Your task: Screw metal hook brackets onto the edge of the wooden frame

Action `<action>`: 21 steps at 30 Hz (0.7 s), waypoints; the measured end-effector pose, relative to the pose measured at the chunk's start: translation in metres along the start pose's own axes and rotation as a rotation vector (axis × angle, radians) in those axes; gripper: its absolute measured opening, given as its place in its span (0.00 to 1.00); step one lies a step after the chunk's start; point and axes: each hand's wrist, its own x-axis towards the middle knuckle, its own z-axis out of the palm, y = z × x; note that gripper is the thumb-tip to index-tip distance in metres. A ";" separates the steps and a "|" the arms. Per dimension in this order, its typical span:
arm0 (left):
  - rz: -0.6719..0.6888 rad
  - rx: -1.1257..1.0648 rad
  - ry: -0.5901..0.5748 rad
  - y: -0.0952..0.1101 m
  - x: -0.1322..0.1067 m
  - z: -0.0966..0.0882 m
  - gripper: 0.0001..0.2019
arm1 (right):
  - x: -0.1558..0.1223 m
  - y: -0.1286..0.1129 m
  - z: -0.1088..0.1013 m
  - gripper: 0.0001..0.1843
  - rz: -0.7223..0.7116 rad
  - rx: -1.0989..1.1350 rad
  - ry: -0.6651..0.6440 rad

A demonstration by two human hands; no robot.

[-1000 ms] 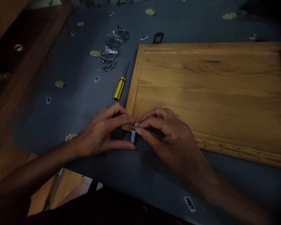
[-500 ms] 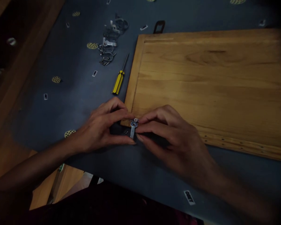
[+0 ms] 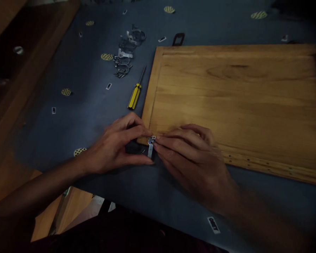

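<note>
A small metal bracket (image 3: 150,150) sits at the near left corner of the wooden panel (image 3: 226,102), its flat tab sticking out past the edge. On its upper end shows a cross-head screw (image 3: 153,137). My left hand (image 3: 116,144) spans the bracket, index fingertip at the upper end and thumb at the tab. From the right, my right hand (image 3: 195,160) has its fingers drawn together, the tips at the screw and the bracket's side. Those tips partly hide the contact. A loose dark screw (image 3: 143,151) lies beside the bracket.
Left of the panel lies a yellow screwdriver (image 3: 134,96). Beyond it are a pile of metal hinge parts (image 3: 125,55) and several small screws (image 3: 120,73). A dark ring-shaped handle (image 3: 178,39) stands at the panel's far edge. The blue patterned cloth (image 3: 94,123) covers the table.
My right fingers, spread around the bracket before, are now closer together at the screw, with the hand turned over a little. The left hand keeps its place. The whole view has shifted slightly.
</note>
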 end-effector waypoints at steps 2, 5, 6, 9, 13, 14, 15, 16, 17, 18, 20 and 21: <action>0.002 0.010 -0.004 0.000 0.001 0.000 0.22 | -0.002 0.000 0.002 0.11 0.004 0.000 0.013; -0.005 0.019 -0.012 -0.002 0.001 0.000 0.21 | -0.003 0.001 0.003 0.10 -0.002 0.010 0.015; -0.002 0.016 -0.017 -0.002 0.000 -0.001 0.21 | -0.003 0.002 0.003 0.09 -0.002 0.011 0.011; 0.002 -0.007 -0.033 0.000 -0.006 -0.007 0.23 | -0.003 0.004 0.003 0.09 -0.005 -0.002 -0.015; -0.104 0.066 -0.033 0.011 -0.020 -0.011 0.12 | -0.006 0.006 0.003 0.09 -0.001 -0.009 -0.041; -0.123 0.105 -0.034 0.013 -0.023 -0.010 0.08 | -0.006 0.006 0.003 0.09 -0.003 -0.007 -0.043; -0.131 0.141 -0.030 0.016 -0.026 -0.009 0.05 | -0.007 0.006 0.003 0.09 -0.006 -0.005 -0.043; -0.133 0.174 -0.025 0.018 -0.028 -0.006 0.05 | -0.007 0.006 0.003 0.08 -0.008 -0.006 -0.041; -0.126 0.203 -0.014 0.019 -0.030 -0.003 0.05 | -0.006 0.005 0.003 0.08 -0.009 -0.007 -0.036; -0.116 0.231 -0.002 0.019 -0.030 0.000 0.05 | -0.006 0.004 0.003 0.08 -0.006 -0.010 -0.031; -0.093 0.294 0.022 0.019 -0.031 0.006 0.07 | -0.004 0.003 0.003 0.10 0.002 -0.020 -0.029; -0.080 0.325 0.031 0.019 -0.031 0.009 0.08 | -0.002 0.002 0.003 0.11 0.005 -0.026 -0.027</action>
